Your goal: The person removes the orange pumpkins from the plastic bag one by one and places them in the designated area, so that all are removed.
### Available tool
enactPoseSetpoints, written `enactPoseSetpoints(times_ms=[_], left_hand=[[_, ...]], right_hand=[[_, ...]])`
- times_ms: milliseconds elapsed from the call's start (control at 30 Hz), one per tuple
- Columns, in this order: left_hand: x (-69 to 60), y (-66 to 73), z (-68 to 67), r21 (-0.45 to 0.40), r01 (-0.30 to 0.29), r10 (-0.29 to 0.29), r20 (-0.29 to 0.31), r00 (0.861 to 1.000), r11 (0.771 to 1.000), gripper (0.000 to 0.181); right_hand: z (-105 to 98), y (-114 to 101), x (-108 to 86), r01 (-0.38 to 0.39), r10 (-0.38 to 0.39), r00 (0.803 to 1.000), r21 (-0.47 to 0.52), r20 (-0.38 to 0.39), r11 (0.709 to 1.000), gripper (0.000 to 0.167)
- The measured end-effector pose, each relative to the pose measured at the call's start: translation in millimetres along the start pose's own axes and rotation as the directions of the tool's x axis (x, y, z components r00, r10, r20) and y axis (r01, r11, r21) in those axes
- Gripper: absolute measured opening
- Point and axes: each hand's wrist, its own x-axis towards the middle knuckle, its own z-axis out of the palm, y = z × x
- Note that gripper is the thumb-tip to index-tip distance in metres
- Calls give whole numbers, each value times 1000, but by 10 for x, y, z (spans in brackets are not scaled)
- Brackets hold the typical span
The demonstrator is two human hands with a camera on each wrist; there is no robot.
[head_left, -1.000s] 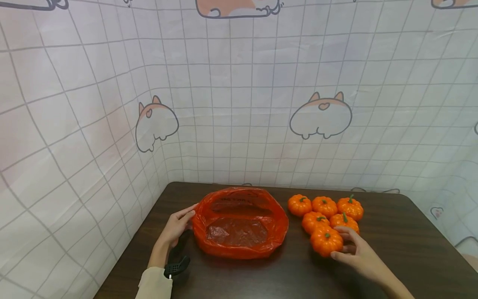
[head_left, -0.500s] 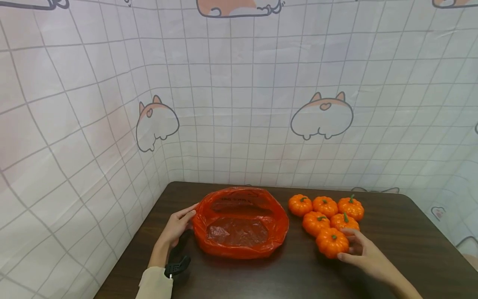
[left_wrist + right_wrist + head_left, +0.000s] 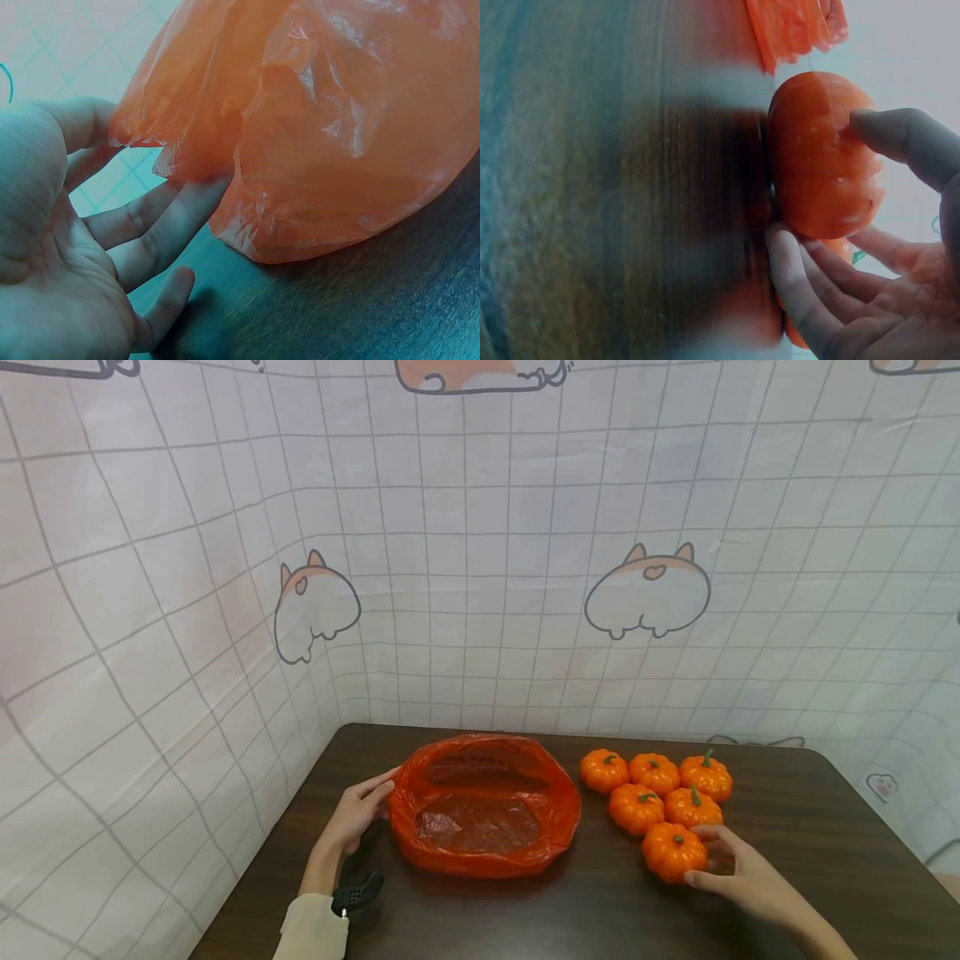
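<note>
A red plastic bag [image 3: 487,863] stands with its mouth spread wide on the dark table. At its left rim, my left hand [image 3: 356,814] pinches the film between thumb and fingers; the left wrist view shows the bag's folded edge [image 3: 180,142] there. On the right, my right hand [image 3: 738,872] holds a small orange pumpkin [image 3: 674,852], thumb on one side and fingers on the other. In the right wrist view this pumpkin [image 3: 821,161] sits at the table surface. Several similar pumpkins [image 3: 636,808] lie grouped just behind it.
The dark wood-grain table [image 3: 510,918] ends at a back edge near a white gridded cloth [image 3: 480,635] with dog drawings. A black strap device [image 3: 356,893] is on the left wrist, by a pale sleeve [image 3: 311,927].
My right hand has moved right and slightly toward the front edge with the pumpkin, drawing it away from the others. The left hand and bag keep their place.
</note>
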Motion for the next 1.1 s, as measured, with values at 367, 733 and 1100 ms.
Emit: enactPoseSetpoints(times_ms=[367, 733, 1100], left_hand=[[-6, 3, 3, 0, 2, -2, -2, 1000, 1000, 39], [-25, 18, -10, 9, -14, 14, 3, 1000, 1000, 41], [-42, 37, -5, 5, -21, 21, 9, 1000, 1000, 41]], right_hand=[[-14, 36, 2, -15, 16, 1000, -46, 12, 999, 68], [-31, 81, -7, 22, -22, 1000, -62, 6, 998, 67], [-38, 88, -12, 1, -1, 1000, -55, -5, 998, 68]])
